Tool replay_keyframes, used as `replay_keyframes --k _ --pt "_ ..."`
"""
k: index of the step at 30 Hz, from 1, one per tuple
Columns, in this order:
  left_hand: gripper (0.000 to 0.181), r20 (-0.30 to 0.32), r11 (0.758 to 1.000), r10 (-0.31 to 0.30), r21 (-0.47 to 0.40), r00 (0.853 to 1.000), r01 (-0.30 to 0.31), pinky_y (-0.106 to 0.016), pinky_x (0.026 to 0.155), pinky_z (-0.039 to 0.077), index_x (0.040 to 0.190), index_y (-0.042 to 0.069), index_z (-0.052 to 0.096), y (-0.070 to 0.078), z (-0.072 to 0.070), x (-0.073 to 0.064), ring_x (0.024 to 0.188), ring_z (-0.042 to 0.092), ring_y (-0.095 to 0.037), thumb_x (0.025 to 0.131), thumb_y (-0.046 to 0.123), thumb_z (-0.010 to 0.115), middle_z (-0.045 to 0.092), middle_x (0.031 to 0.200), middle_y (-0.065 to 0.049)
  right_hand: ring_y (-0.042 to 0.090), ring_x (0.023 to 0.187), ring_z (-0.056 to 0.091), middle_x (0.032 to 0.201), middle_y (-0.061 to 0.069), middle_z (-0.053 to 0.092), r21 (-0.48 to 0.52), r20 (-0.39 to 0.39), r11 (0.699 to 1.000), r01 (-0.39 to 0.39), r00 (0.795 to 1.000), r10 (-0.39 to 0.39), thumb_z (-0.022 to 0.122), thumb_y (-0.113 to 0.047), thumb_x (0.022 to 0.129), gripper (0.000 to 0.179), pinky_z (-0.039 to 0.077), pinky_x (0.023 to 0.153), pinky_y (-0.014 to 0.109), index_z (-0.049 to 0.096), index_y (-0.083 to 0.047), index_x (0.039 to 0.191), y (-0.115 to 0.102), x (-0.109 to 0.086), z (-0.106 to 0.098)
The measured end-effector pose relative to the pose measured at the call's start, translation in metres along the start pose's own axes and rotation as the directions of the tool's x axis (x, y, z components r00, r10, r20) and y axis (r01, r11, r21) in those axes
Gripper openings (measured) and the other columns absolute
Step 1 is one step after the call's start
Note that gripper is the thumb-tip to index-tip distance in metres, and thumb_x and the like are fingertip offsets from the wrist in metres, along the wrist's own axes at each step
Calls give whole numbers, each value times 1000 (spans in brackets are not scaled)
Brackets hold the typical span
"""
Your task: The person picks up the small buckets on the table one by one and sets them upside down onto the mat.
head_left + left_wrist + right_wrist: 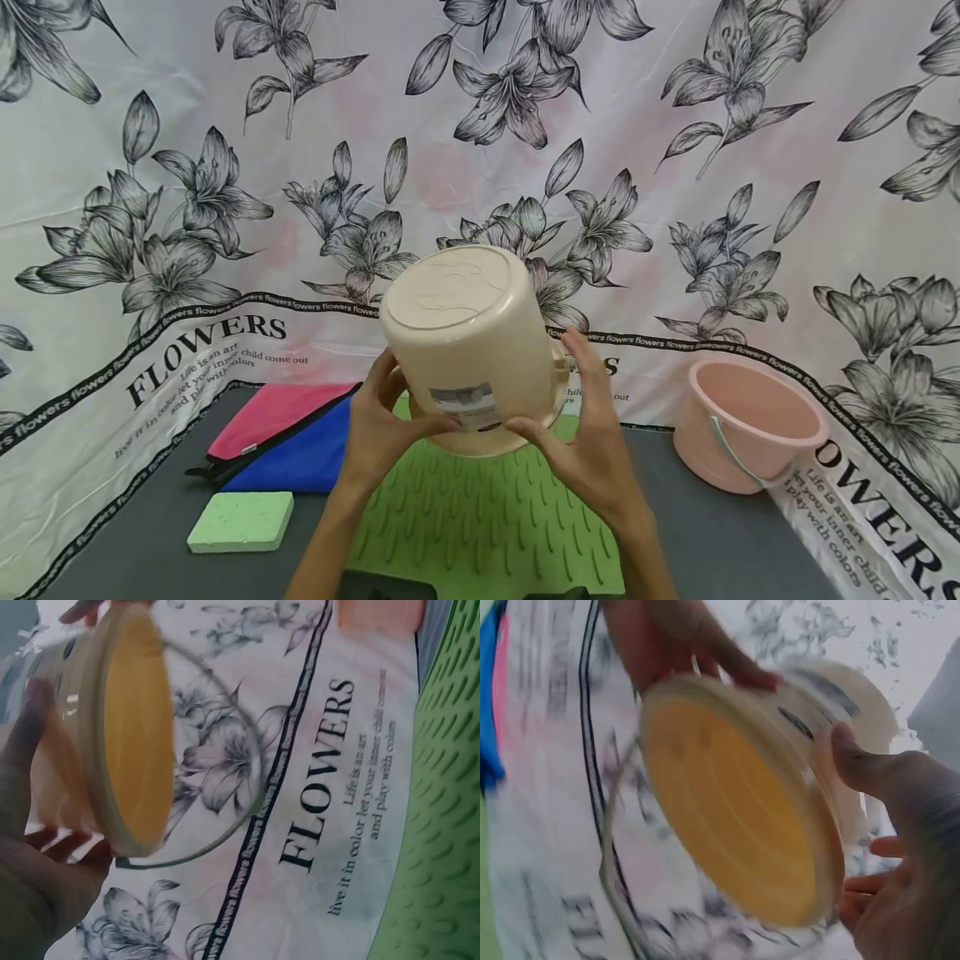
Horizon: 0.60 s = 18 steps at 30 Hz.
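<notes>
A cream bucket (480,358) is held up tilted above the green mat, its base toward the head camera and its mouth turned down and away. My left hand (382,425) grips its left side near the rim, thumb on the wall beside a printed label (463,402). On the other side my right hand (581,433) holds it, thumb near the rim and fingers spread along the wall. The left wrist view shows the yellowish inside (139,735) and the loose-hanging wire handle (259,765). In the right wrist view both hands are around the bucket (735,802).
A green textured mat (487,517) lies on the grey table (720,542). At the right stands a pink bucket (750,425) with a handle. Left are a green sponge-like block (240,522) and folded pink and blue cloth (292,437). Flower-printed fabric (480,167) hangs behind.
</notes>
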<state>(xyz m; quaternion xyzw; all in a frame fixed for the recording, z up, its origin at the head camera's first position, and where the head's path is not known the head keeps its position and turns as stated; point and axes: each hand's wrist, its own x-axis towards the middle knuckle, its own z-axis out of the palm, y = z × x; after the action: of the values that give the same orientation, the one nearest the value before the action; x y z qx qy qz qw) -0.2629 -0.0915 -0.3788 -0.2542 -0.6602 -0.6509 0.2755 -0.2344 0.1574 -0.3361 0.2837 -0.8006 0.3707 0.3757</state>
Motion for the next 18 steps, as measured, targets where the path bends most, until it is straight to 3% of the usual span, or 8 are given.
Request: replay_keyframes --k 4,8,13,18 --pt "110 46 989 -21 145 999 14 -23 103 55 161 29 41 7 -10 2 127 66 -11 69 9 99 69 139 -11 30 130 59 159 17 46 59 88 997 -43 995 38 95 -14 75 116 55 100 55 24 -11 167 0 -2 10" --pt "115 64 973 -48 230 997 32 -34 101 57 162 32 39 14 -20 4 126 69 -23 66 15 101 70 139 -8 35 141 55 160 15 48 112 85 992 -54 995 44 96 -12 73 112 50 113 55 31 -11 164 1 -3 17" --pt "113 75 947 -89 314 993 61 -52 103 56 161 22 41 14 -32 5 131 64 -31 65 20 102 63 149 -9 38 144 54 159 14 49 190 156 972 -139 982 110 96 -16 75 102 48 118 52 37 -8 158 5 -2 27" --pt "110 88 906 -163 408 983 114 -47 94 58 155 9 45 10 -45 5 123 65 -30 62 25 103 65 141 -13 39 138 58 150 17 54 269 231 936 -226 959 165 97 -14 72 93 55 111 47 41 -1 145 12 -4 42"
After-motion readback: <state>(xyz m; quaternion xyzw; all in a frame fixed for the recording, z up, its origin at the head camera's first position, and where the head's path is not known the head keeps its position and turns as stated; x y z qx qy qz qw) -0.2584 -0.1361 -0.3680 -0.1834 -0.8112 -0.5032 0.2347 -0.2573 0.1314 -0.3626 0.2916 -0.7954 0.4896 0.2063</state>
